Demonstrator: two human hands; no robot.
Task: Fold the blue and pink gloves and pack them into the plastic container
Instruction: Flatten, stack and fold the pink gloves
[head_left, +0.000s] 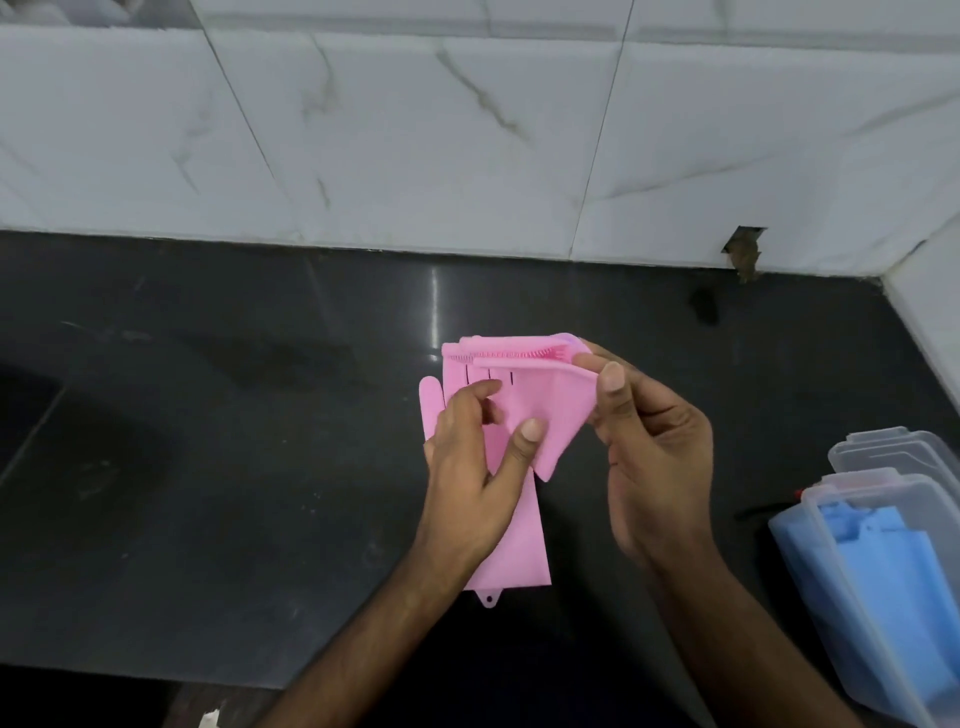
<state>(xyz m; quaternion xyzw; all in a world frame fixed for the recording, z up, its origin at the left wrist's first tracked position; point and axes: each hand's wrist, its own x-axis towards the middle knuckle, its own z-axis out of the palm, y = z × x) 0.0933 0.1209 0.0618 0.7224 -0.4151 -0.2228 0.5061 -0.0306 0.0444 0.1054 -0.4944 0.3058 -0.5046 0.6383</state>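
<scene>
A pink rubber glove (524, 405) with bristles along its folded top edge is held above the black counter, bent over on itself. My left hand (472, 467) pinches its middle between thumb and fingers. My right hand (649, 441) grips the folded right corner. A second layer of pink glove (519, 551) hangs down behind my left wrist, ending in a small tab. The clear plastic container (883, 613) stands at the right edge with folded blue gloves (878, 571) inside.
The black stone counter (260, 467) meets a white marble-tile wall (467, 130) at the back and right. A clear lid (883, 447) lies behind the container. A hole in the tile (743, 249) sits at the wall base.
</scene>
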